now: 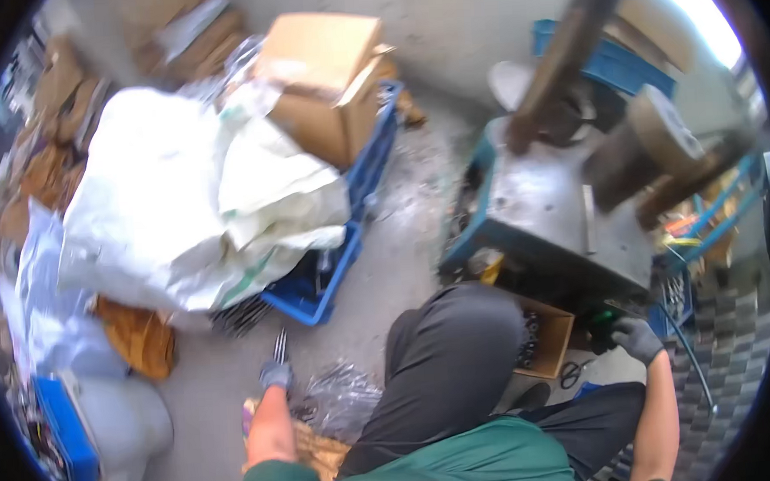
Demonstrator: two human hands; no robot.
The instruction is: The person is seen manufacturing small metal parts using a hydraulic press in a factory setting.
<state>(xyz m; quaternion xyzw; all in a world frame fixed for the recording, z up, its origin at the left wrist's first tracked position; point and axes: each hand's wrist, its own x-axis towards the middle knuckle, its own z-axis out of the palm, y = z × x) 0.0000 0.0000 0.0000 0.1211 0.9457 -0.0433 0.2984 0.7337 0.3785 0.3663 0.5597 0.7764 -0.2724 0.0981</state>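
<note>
My left hand (276, 374), in a grey glove, is closed around a few slim, shiny metal rods (280, 343) that point away from me above the floor. Crumpled clear plastic (341, 395) lies just to its right. On the other side, my gloved right hand (641, 340) is at a dark object (600, 332) with a green glint, beneath the front of the metal workbench (544, 202). Its fingers are too blurred to show whether they grip anything. Between my knees and that hand stands an open cardboard box (551, 343) with small dark parts inside.
Black-handled scissors (571, 373) lie by the box. A blue crate (319, 305) at the left carries a large white woven sack (156, 200) and a carton (314, 53). A heavy metal cylinder (637, 149) rests on the workbench. Brown paper (137, 336) lies left of the crate.
</note>
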